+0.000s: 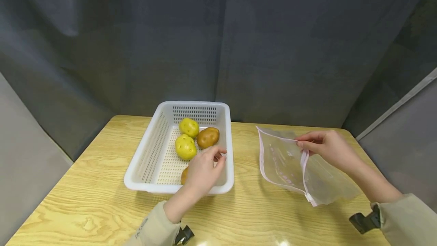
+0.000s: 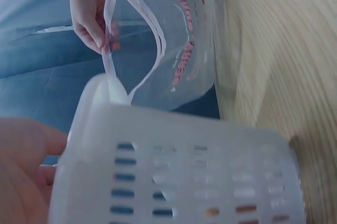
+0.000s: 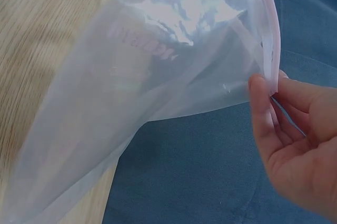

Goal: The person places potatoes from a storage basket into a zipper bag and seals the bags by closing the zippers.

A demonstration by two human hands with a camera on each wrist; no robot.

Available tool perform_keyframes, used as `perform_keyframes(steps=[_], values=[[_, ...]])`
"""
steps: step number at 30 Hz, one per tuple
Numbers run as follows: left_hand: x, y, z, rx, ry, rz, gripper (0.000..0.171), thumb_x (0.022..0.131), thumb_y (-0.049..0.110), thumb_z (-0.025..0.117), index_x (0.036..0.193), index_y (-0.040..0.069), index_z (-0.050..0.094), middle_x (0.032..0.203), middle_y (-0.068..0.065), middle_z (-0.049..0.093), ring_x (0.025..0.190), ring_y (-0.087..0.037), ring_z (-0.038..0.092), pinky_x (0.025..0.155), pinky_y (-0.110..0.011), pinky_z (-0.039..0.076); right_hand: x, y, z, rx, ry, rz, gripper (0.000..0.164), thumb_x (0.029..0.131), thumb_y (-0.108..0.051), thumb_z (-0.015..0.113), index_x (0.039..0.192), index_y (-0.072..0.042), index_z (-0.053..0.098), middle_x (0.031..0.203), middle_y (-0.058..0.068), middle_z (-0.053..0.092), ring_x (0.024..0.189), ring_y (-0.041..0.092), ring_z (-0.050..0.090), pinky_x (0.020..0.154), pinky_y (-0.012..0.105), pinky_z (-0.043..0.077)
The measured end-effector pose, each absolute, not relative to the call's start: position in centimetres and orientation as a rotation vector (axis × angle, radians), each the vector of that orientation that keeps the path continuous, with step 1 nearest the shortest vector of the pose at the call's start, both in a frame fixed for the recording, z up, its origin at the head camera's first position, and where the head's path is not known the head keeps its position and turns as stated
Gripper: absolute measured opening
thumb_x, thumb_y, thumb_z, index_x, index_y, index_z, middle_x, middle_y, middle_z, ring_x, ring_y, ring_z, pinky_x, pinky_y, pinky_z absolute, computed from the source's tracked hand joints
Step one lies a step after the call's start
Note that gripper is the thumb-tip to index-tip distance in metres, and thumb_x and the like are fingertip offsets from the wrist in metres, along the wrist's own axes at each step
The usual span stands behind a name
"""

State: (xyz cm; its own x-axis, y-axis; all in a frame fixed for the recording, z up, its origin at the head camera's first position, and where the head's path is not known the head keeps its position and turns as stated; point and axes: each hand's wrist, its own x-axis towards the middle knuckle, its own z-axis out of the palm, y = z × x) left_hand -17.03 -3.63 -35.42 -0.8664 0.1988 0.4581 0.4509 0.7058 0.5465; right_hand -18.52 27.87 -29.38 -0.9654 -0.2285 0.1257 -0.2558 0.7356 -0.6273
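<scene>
My left hand [image 1: 205,168] is over the right front part of a white plastic basket [image 1: 146,139], fingers loosely bent and holding nothing. Inside the basket lie two yellow potatoes [image 1: 185,147] and a brown potato [image 1: 208,137]. Another brown potato [image 1: 184,175] is mostly hidden by my left hand. To the right, my right hand [image 1: 329,149] pinches the pink-edged rim of a clear zipper bag [image 1: 280,162]. The bag's mouth gapes toward the basket, and its slider [image 1: 308,197] is at the lower front corner. Pink lettering shows on the bag in the left wrist view.
A wooden table [image 1: 85,200] bears the basket. Dark grey curtains [image 1: 273,48] hang behind the table, with pale panels [image 1: 24,143] at the sides. Black straps [image 1: 367,219] are around both wrists.
</scene>
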Motion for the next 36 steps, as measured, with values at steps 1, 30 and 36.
perform_keyframes(steps=[1, 30, 36], values=[[-17.1, -3.8, -35.5, -0.499, -2.564, -0.937, 0.012, 0.085, 0.019, 0.058, 0.094, 0.015, 0.066, 0.081, 0.006, 0.064, 0.073, -0.010, 0.058, 0.064, -0.023, 0.045, -18.5, 27.9, -29.4, 0.400, -2.889, 1.051, 0.026, 0.084, -0.020, 0.064, 0.102, -0.001, 0.067, 0.082, 0.008, 0.067, 0.065, 0.007, 0.060, 0.059, 0.023, 0.052], [-18.2, -7.8, -36.1, -0.434, -2.835, -0.682, 0.029, 0.075, 0.023, 0.069, 0.102, 0.011, 0.064, 0.100, -0.004, 0.062, 0.087, -0.021, 0.060, 0.068, -0.036, 0.049, -18.5, 27.9, -29.5, 0.351, -2.856, 1.038, 0.027, 0.084, -0.021, 0.064, 0.102, -0.001, 0.067, 0.080, 0.007, 0.066, 0.062, 0.007, 0.058, 0.057, 0.024, 0.051], [-18.8, -8.6, -36.2, -0.470, -2.923, -0.640, 0.044, 0.071, 0.025, 0.069, 0.112, 0.010, 0.061, 0.103, -0.007, 0.059, 0.090, -0.024, 0.058, 0.070, -0.039, 0.048, -18.5, 27.9, -29.5, 0.359, -2.852, 1.031, 0.028, 0.084, -0.023, 0.064, 0.102, -0.002, 0.067, 0.081, 0.006, 0.066, 0.062, 0.007, 0.058, 0.057, 0.023, 0.050]])
